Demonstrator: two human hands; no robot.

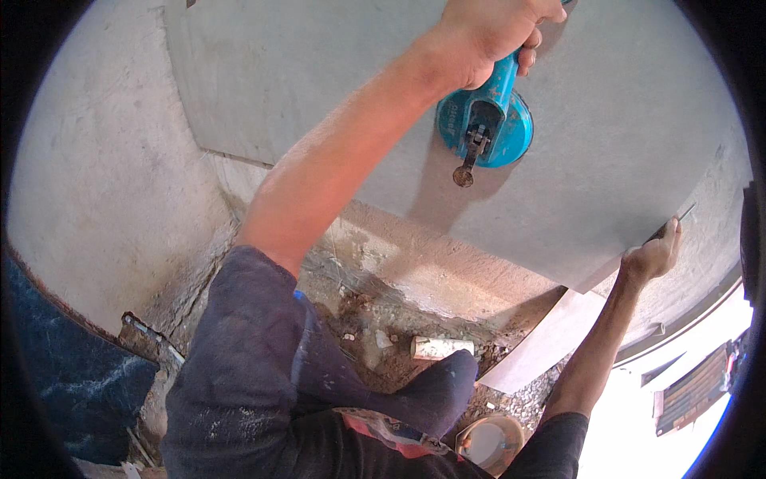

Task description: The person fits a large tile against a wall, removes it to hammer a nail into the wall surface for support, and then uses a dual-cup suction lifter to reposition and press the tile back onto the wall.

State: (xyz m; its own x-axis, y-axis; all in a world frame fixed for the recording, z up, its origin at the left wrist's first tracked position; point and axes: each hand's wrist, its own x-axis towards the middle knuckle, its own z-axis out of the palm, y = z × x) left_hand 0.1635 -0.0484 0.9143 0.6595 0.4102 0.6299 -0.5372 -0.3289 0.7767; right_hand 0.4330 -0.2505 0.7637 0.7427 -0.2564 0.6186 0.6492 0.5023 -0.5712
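My left hand (pixel 499 36) is closed around the handle of a teal suction-cup lifter (pixel 511 140). The lifter sits on the face of a large grey tile (pixel 351 104), its small metal lever hanging below the cup. Down at the tile's lower right edge, my right hand (pixel 654 254) is closed on a thin tool (pixel 688 212) with a slim metal tip. Most of that tool is hidden by the fingers, so its kind does not show. The tile covers much of the wall, and its lower edge stands above the rough ground.
Below the tile lies dirt with rubble and a short pale cylinder (pixel 441 348). A round bucket (pixel 511 435) stands near my body. A white strip (pixel 546 339) lies under the tile's right corner. Dark blue marbled slab (pixel 80 383) is at the lower left.
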